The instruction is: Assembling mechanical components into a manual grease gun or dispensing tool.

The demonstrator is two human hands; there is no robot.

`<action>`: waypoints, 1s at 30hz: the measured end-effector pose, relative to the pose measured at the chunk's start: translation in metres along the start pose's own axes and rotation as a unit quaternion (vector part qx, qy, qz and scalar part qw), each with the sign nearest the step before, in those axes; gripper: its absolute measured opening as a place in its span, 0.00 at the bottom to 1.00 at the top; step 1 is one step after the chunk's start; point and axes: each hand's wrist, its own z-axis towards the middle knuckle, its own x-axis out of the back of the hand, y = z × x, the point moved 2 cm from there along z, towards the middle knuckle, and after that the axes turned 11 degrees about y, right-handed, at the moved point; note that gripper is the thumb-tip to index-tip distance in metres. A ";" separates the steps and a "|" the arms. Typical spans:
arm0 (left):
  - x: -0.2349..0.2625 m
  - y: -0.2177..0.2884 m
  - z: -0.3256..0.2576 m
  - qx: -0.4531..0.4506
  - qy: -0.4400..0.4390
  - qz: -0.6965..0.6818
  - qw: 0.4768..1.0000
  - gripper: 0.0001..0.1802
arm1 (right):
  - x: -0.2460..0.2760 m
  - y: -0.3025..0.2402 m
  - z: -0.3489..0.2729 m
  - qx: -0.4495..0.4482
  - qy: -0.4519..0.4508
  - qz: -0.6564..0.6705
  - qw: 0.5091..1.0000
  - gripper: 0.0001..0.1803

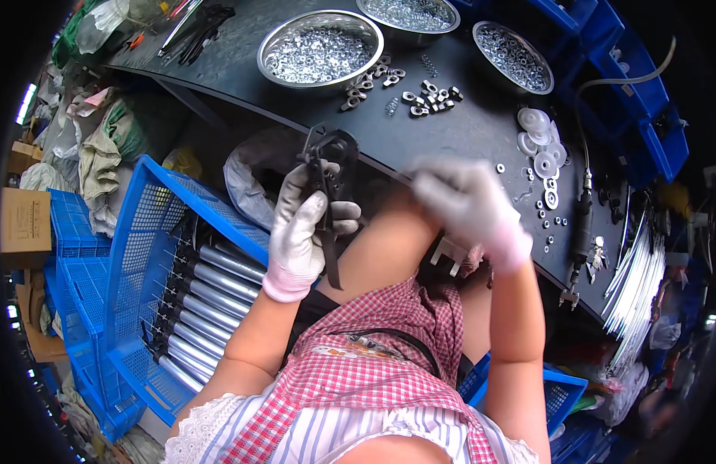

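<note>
My left hand (294, 240), in a white glove with a pink cuff, is closed around a black bracket-like part (332, 158). The part has a ring-shaped head at its top and a long flat strip hanging below the fingers. It is held up in front of the table's near edge, above my lap. My right hand (466, 197), gloved the same way, hovers at the table edge to the right of the part, apart from it. Motion smears its fingers, so whether it holds anything cannot be made out.
On the dark table (481, 135) stand metal bowls of small parts, the largest bowl (321, 80) at left. Loose nuts (431, 99), springs (392, 107) and white plastic discs (545, 164) lie nearby. At left, a blue crate (126, 309) holds metal tubes (207, 298). A black tool (582, 224) lies right.
</note>
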 end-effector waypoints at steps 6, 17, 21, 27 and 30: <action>0.008 -0.005 0.003 0.087 -0.032 -0.066 0.994 0.16 | 0.043 0.113 0.091 0.127 0.153 -0.313 0.929 0.10; -0.002 -0.015 0.007 0.010 0.010 0.101 0.995 0.11 | 0.026 0.084 0.077 0.216 0.196 -0.294 0.910 0.11; -0.006 -0.022 0.006 0.012 0.012 0.101 0.995 0.11 | -0.014 0.060 0.101 0.207 0.163 -0.378 0.888 0.19; -0.004 -0.018 0.003 -0.026 0.011 0.132 0.991 0.11 | -0.034 0.064 0.112 0.219 0.174 -0.439 0.854 0.28; -0.001 -0.020 0.006 -0.020 0.023 0.120 0.992 0.11 | -0.040 0.061 0.118 0.208 0.168 -0.446 0.854 0.28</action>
